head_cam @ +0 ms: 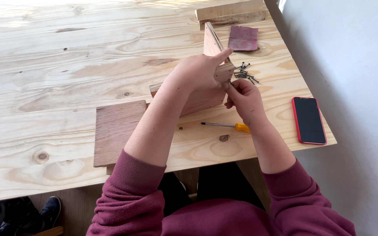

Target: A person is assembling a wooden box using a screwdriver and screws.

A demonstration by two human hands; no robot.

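Plywood corner (218,72) between both hands, near table's right edge

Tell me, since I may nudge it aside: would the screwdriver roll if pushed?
Probably: the screwdriver has a thin round shaft and lies flat on the smooth table. It looks stiff and light. Its yellow handle might check the roll, though its shape is unclear.

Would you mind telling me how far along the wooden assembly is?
Two plywood pieces already stand joined at a corner. In hand: the left hand steadies that corner while the right hand sets a small screw against it. Left: the screwdriver lies unused, and loose screws wait.
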